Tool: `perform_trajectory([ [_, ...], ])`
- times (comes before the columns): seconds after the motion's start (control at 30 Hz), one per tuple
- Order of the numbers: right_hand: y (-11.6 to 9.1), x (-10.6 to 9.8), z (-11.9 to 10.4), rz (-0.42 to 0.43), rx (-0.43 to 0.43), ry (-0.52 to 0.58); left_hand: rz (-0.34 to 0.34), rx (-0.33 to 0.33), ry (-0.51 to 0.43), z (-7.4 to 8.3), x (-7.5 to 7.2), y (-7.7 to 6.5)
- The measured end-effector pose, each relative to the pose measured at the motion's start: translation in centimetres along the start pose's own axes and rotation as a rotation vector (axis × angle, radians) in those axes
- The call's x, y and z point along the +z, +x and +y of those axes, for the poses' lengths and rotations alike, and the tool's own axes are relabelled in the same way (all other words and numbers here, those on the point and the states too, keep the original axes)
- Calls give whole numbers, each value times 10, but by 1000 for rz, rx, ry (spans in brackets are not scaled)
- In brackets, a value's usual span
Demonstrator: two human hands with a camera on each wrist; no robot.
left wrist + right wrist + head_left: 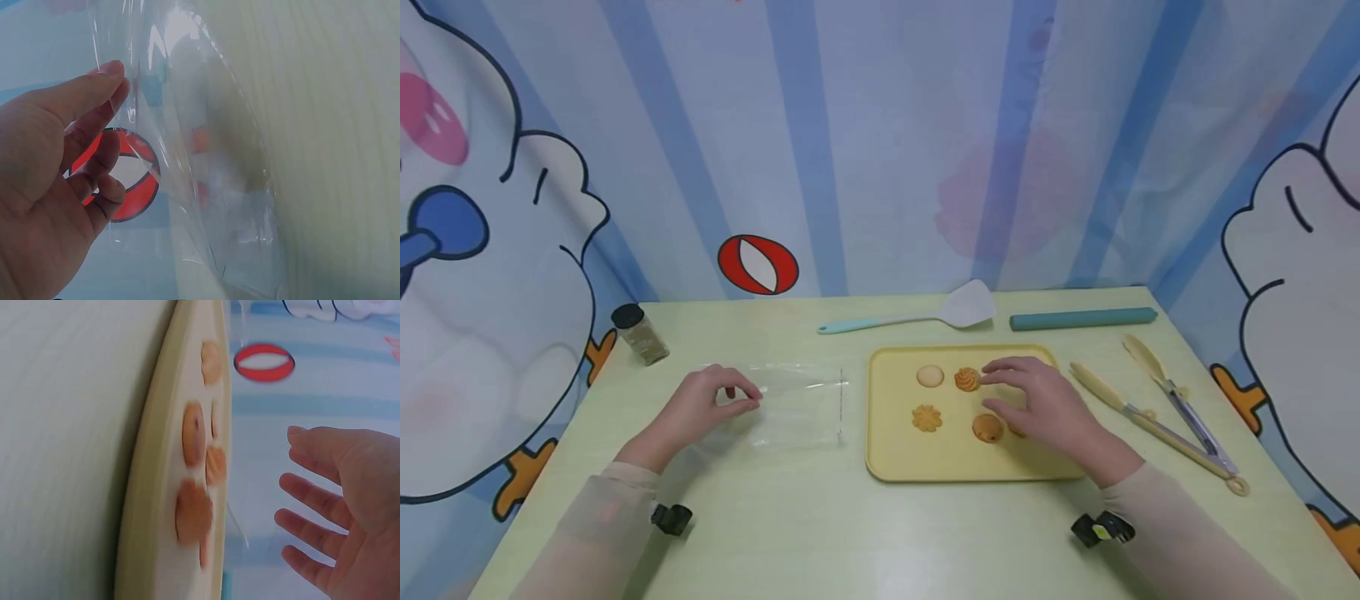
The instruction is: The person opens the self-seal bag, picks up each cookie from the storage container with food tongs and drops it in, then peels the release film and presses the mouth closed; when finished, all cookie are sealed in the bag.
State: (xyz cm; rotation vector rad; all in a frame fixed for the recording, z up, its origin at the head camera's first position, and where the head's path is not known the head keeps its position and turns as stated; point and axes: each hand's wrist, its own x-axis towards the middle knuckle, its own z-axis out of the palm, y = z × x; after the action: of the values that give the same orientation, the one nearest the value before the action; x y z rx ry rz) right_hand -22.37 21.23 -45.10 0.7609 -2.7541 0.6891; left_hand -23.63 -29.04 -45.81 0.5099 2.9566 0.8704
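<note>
My left hand (700, 410) pinches the edge of a clear plastic bag (805, 410) between thumb and index finger. In the left wrist view the bag (234, 156) bulges partly open beside the fingers. My right hand (1048, 410) is over the right side of a yellow tray (898, 467), its fingers spread and holding nothing. Closest to its fingertips are a swirled cookie (967, 380) and a round brown cookie (987, 428). A pale round cookie (930, 377) and a flower-shaped cookie (927, 418) lie further left. The right hand hides part of the tray and some cookies.
Behind the tray lie a spatula (966, 307) with a light blue handle and a teal stick (1082, 318). Cream-tipped tongs (1180, 437) rest right of the tray. A black-capped seasoning jar (640, 335) stands at the back left, before a printed curtain (895, 150).
</note>
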Motion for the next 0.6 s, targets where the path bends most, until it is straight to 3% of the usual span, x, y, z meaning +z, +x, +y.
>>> perform_trajectory([
  [0.3, -47, -53, 47, 51, 159, -51, -27, -38, 0, 1, 3, 4],
  [0.6, -95, -78, 93, 95, 267, -84, -30, -55, 25, 3, 8, 7],
])
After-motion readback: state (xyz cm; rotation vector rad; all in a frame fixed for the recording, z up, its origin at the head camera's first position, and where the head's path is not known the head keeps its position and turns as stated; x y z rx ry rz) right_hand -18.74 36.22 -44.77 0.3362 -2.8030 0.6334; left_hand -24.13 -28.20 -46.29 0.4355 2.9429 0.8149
